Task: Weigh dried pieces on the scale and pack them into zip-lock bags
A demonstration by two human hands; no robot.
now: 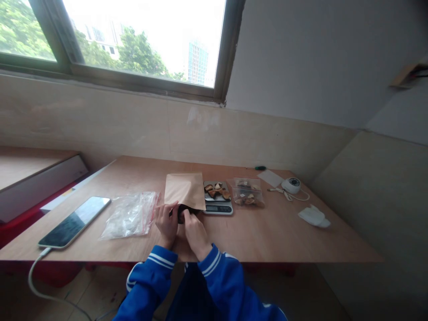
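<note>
A brown kraft paper bag point(183, 189) lies at the middle of the table, its dark mouth spread toward me. My left hand point(165, 225) is closed on the left side of that mouth. At its right side, my right hand point(195, 232) pinches the bag's near edge, with the fingertips partly hidden in the dark opening. What is inside the bag cannot be made out. Just right of the bag, partly covered by it, stands a digital kitchen scale point(219, 210). Several dried brown slices point(216, 193) rest on its plate.
Clear zip bags point(129, 216) and a charging smartphone point(75, 222) lie on the left. Right of the scale are filled zip bags point(248, 192), a white dome camera point(290, 185) with cable, a green-handled tool point(260, 168) and a crumpled tissue point(314, 216).
</note>
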